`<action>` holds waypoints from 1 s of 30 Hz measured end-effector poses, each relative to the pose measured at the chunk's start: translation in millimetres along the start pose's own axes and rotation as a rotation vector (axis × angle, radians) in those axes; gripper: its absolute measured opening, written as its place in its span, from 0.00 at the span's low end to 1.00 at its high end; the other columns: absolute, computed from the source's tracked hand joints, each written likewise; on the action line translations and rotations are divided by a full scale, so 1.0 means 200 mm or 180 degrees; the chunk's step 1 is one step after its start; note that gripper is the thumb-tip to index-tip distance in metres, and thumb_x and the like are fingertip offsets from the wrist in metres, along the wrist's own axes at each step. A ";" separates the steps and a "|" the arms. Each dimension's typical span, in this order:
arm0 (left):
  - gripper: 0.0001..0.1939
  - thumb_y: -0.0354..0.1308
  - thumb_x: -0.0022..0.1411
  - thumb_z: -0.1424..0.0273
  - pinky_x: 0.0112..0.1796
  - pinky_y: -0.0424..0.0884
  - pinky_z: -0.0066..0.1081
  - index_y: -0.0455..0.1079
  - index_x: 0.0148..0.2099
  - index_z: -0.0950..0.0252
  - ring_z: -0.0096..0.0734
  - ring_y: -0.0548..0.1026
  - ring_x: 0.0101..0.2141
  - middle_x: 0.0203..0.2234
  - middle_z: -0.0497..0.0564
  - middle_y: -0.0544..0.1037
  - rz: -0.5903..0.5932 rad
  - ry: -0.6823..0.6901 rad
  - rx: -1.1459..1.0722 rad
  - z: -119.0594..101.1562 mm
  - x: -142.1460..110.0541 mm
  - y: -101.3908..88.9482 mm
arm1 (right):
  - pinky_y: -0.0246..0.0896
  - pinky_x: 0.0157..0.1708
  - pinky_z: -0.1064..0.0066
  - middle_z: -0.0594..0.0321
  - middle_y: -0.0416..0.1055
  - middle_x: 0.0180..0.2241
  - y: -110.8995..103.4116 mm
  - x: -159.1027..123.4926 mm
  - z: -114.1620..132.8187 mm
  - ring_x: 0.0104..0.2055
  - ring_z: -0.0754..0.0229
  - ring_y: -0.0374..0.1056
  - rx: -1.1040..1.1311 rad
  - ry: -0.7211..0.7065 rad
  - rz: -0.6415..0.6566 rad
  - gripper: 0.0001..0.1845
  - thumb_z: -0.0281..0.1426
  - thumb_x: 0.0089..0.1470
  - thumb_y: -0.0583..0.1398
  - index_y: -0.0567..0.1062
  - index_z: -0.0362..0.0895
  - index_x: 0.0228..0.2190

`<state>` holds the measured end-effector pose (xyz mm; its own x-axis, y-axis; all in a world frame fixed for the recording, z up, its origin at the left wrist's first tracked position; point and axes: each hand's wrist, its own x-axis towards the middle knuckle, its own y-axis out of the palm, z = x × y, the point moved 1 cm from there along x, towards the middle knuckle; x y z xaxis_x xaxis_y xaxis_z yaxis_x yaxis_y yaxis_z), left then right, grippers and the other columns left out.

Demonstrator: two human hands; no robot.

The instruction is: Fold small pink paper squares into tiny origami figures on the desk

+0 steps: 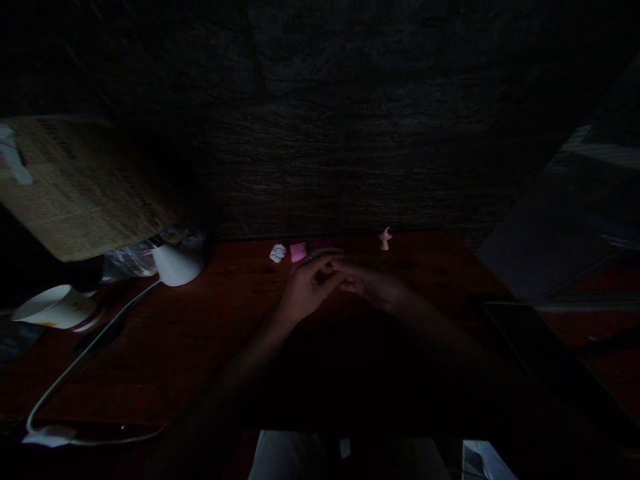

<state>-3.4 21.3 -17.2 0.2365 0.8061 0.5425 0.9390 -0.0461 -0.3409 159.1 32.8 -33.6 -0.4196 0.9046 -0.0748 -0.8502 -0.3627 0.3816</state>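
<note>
In the dim head view, my left hand point(304, 291) and my right hand point(374, 285) meet over the table, fingertips pressed together. Anything they may pinch is hidden or too dark to make out. Just behind my left fingers lies a pink square point(298, 251), which looks like paper. A darker pink piece point(323, 245) shows partly beyond those fingers. Left of these sits a crumpled white ball point(278, 253). Beyond my right hand, by the wall, stands a small pale pink pointed shape point(385, 239).
The wooden table point(200, 347) ends at a dark textured wall point(340, 133). At left are a white cone-shaped base point(177, 265) with a white cable point(95, 340), a tilted paper cup point(57, 308) and a newspaper-covered panel point(85, 187). A dark flat slab point(540, 340) lies right.
</note>
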 end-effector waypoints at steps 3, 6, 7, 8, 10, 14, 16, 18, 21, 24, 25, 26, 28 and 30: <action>0.06 0.66 0.64 0.72 0.40 0.76 0.34 0.80 0.44 0.61 0.35 0.78 0.38 0.42 0.54 0.82 0.0068 0.0204 0.0215 0.04 0.00 0.00 | 0.66 0.40 0.68 0.63 0.80 0.37 -0.01 0.02 -0.02 0.42 0.59 0.74 -0.0017 0.0037 -0.0011 0.20 0.49 0.43 0.76 0.84 0.51 0.34; 0.06 0.62 0.68 0.70 0.34 0.74 0.31 0.78 0.46 0.63 0.31 0.76 0.33 0.36 0.53 0.82 0.0116 0.0414 0.0487 0.07 -0.01 0.00 | 0.67 0.39 0.68 0.62 0.80 0.35 -0.01 0.03 -0.03 0.40 0.59 0.73 0.0059 0.0083 0.0013 0.24 0.53 0.42 0.75 0.83 0.49 0.33; 0.07 0.61 0.69 0.69 0.34 0.74 0.31 0.78 0.47 0.64 0.31 0.76 0.33 0.36 0.53 0.81 0.0124 0.0455 0.0565 0.07 -0.01 0.00 | 0.67 0.38 0.68 0.62 0.79 0.35 -0.01 0.03 -0.03 0.39 0.59 0.73 0.0085 0.0098 0.0024 0.25 0.54 0.42 0.75 0.82 0.49 0.33; 0.08 0.59 0.71 0.68 0.34 0.74 0.31 0.77 0.47 0.64 0.32 0.77 0.33 0.36 0.53 0.81 0.0139 0.0486 0.0626 0.07 -0.01 0.00 | 0.67 0.37 0.68 0.62 0.79 0.34 -0.02 0.03 -0.02 0.39 0.59 0.73 0.0108 0.0110 0.0033 0.26 0.55 0.43 0.74 0.82 0.48 0.33; 0.10 0.55 0.74 0.67 0.37 0.75 0.32 0.76 0.47 0.64 0.33 0.78 0.35 0.37 0.53 0.82 0.0182 0.0550 0.0695 0.06 -0.01 0.01 | 0.67 0.36 0.68 0.62 0.79 0.34 -0.02 0.04 -0.02 0.38 0.59 0.73 0.0146 0.0143 0.0056 0.26 0.55 0.43 0.74 0.82 0.48 0.33; 0.14 0.49 0.77 0.66 0.41 0.76 0.34 0.76 0.46 0.64 0.35 0.80 0.38 0.39 0.55 0.82 0.0210 0.0623 0.0762 0.05 -0.01 0.01 | 0.66 0.35 0.70 0.65 0.78 0.32 -0.02 0.04 -0.02 0.36 0.62 0.72 0.0300 0.0197 0.0119 0.24 0.52 0.41 0.76 0.81 0.48 0.31; 0.13 0.50 0.76 0.67 0.41 0.77 0.34 0.76 0.50 0.64 0.35 0.80 0.39 0.41 0.56 0.83 0.0197 0.0610 0.0783 0.06 -0.01 0.02 | 0.66 0.36 0.70 0.65 0.78 0.32 -0.02 0.04 -0.03 0.36 0.62 0.71 0.0343 0.0206 0.0117 0.23 0.51 0.41 0.77 0.81 0.49 0.31; 0.13 0.54 0.74 0.67 0.39 0.77 0.33 0.75 0.55 0.64 0.34 0.81 0.37 0.42 0.56 0.84 0.0125 0.0567 0.0749 0.07 -0.02 0.01 | 0.66 0.36 0.70 0.65 0.78 0.33 -0.03 0.04 -0.03 0.38 0.61 0.72 0.0345 0.0216 0.0074 0.22 0.50 0.43 0.76 0.82 0.49 0.32; 0.14 0.60 0.70 0.67 0.31 0.75 0.28 0.76 0.55 0.64 0.29 0.78 0.29 0.35 0.53 0.84 -0.0015 0.0471 0.0595 0.09 -0.01 0.00 | 0.65 0.37 0.70 0.65 0.79 0.35 -0.04 0.04 -0.04 0.39 0.61 0.72 0.0358 0.0275 0.0003 0.22 0.49 0.43 0.77 0.82 0.49 0.34; 0.10 0.64 0.67 0.67 0.26 0.71 0.26 0.79 0.49 0.64 0.27 0.76 0.24 0.26 0.48 0.81 -0.0033 0.0327 0.0383 0.10 -0.01 0.00 | 0.66 0.40 0.69 0.65 0.79 0.35 -0.04 0.04 -0.04 0.40 0.61 0.73 0.0286 0.0304 -0.0031 0.21 0.50 0.46 0.75 0.83 0.50 0.36; 0.10 0.65 0.66 0.67 0.25 0.71 0.25 0.80 0.48 0.63 0.27 0.76 0.24 0.25 0.48 0.80 -0.0010 0.0244 0.0291 0.10 0.00 0.00 | 0.66 0.40 0.68 0.64 0.79 0.35 -0.04 0.04 -0.04 0.40 0.61 0.73 0.0247 0.0310 -0.0039 0.22 0.52 0.47 0.74 0.83 0.50 0.36; 0.10 0.64 0.66 0.66 0.25 0.71 0.25 0.79 0.48 0.63 0.27 0.76 0.24 0.25 0.48 0.81 -0.0006 0.0147 0.0167 0.10 0.00 0.00 | 0.67 0.41 0.67 0.63 0.79 0.35 -0.04 0.04 -0.04 0.41 0.60 0.73 0.0214 0.0321 -0.0049 0.22 0.53 0.49 0.72 0.82 0.49 0.35; 0.11 0.63 0.67 0.65 0.25 0.73 0.26 0.79 0.48 0.63 0.28 0.77 0.24 0.28 0.49 0.82 -0.0036 -0.0073 -0.0186 0.09 0.01 0.00 | 0.67 0.41 0.66 0.61 0.79 0.35 -0.03 0.05 -0.03 0.40 0.59 0.73 0.0178 0.0353 -0.0099 0.24 0.56 0.52 0.69 0.82 0.48 0.34; 0.12 0.62 0.68 0.62 0.25 0.74 0.27 0.78 0.49 0.62 0.28 0.77 0.23 0.29 0.49 0.82 -0.0087 -0.0295 -0.0626 0.08 0.02 0.00 | 0.67 0.40 0.65 0.60 0.79 0.36 -0.03 0.05 -0.02 0.39 0.59 0.73 0.0174 0.0385 -0.0212 0.24 0.56 0.55 0.67 0.82 0.47 0.34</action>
<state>-6.9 33.9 -26.2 0.1949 0.8591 0.4733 0.9775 -0.1304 -0.1657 158.8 42.6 -40.1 -0.4007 0.8916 -0.2108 -0.8603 -0.2870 0.4214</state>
